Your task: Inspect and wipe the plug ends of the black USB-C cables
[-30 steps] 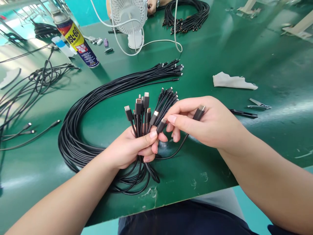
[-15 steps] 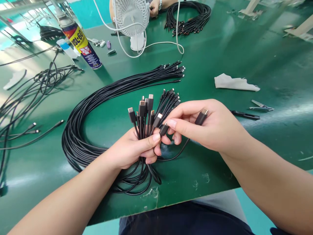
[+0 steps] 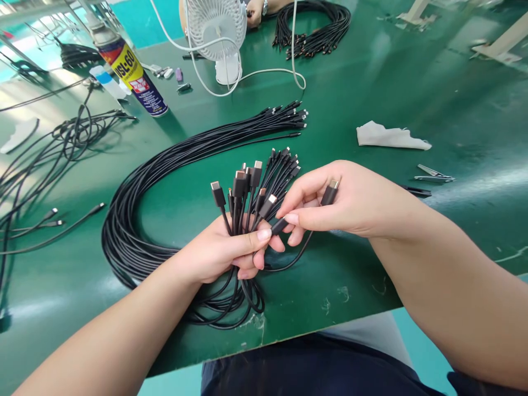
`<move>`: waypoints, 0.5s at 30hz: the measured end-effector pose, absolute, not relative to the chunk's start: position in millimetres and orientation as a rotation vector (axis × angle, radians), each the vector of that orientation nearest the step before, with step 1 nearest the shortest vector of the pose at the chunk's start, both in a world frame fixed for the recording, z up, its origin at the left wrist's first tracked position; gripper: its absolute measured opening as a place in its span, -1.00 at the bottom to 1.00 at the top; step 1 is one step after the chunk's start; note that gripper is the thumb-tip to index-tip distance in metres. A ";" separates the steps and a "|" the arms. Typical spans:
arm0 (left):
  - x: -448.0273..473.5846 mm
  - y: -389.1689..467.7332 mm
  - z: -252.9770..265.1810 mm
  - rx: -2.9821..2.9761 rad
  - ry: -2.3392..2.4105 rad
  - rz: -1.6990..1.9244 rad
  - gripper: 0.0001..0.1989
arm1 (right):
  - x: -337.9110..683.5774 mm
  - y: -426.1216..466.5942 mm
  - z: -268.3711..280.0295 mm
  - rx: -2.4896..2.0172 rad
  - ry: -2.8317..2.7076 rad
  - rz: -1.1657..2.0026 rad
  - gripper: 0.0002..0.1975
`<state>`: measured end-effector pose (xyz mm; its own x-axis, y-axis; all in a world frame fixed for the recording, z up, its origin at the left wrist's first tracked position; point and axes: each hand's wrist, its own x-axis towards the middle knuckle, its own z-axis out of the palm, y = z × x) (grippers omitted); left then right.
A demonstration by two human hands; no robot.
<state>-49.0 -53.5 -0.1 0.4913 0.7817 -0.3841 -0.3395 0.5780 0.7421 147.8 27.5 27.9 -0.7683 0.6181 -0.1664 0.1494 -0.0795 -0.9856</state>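
My left hand (image 3: 231, 250) is closed round a bunch of black USB-C cables (image 3: 240, 184), their plugs pointing up above my thumb. Between my two hands lies one more black plug (image 3: 279, 225), gripped by the left thumb at its lower end and pinched at its tip by my right hand (image 3: 338, 203). A second USB-C plug (image 3: 330, 193) sits in the crook of the right hand, its cable trailing down below. The long cables loop left across the green table into a large coil (image 3: 119, 214), with other cable ends (image 3: 286, 159) lying behind my hands.
A spray can (image 3: 140, 82), a white fan (image 3: 216, 33) and another cable coil (image 3: 342, 22) stand farther back, near another person's hand (image 3: 254, 14). Loose cables (image 3: 74, 132) tangle at left. A whitish scrap (image 3: 390, 136) and metal snips (image 3: 435, 175) lie at right.
The plug between my hands has tipped to a flatter angle. My right hand has shifted slightly left and turned a little. The whole view has slid slightly.
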 end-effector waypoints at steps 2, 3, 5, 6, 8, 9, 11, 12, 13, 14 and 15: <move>-48.4 -53.3 0.1 0.644 0.785 0.739 -0.78 | 147.5 27.2 27.3 -0.826 -1.865 1.911 -0.91; -48.1 -53.2 0.2 0.645 0.786 0.737 -0.78 | 147.2 27.0 27.2 -0.827 -1.867 1.909 -0.93; -48.0 -53.0 0.1 0.641 0.791 0.734 -0.78 | 146.5 26.4 27.2 -0.828 -1.862 1.916 -0.95; -48.1 -52.9 0.0 0.638 0.792 0.732 -0.78 | 146.3 26.3 27.3 -0.828 -1.855 1.921 -0.96; -48.4 -52.7 -0.1 0.630 0.791 0.733 -0.78 | 146.4 26.4 27.5 -0.824 -1.853 1.925 -0.96; -48.5 -52.6 -0.1 0.628 0.789 0.732 -0.77 | 146.6 26.6 27.7 -0.821 -1.858 1.926 -0.95; -48.4 -52.4 -0.1 0.629 0.786 0.727 -0.77 | 147.1 27.1 27.8 -0.816 -1.871 1.929 -0.93; -48.3 -52.4 -0.1 0.629 0.786 0.725 -0.77 | 147.3 27.2 27.7 -0.813 -1.875 1.932 -0.92; -48.2 -52.5 -0.1 0.629 0.786 0.724 -0.77 | 147.3 27.2 27.6 -0.811 -1.874 1.935 -0.93; -48.1 -52.5 -0.2 0.628 0.786 0.726 -0.77 | 147.2 27.0 27.5 -0.810 -1.869 1.932 -0.93; -48.1 -52.7 -0.4 0.627 0.786 0.731 -0.77 | 146.9 26.6 27.3 -0.810 -1.864 1.927 -0.94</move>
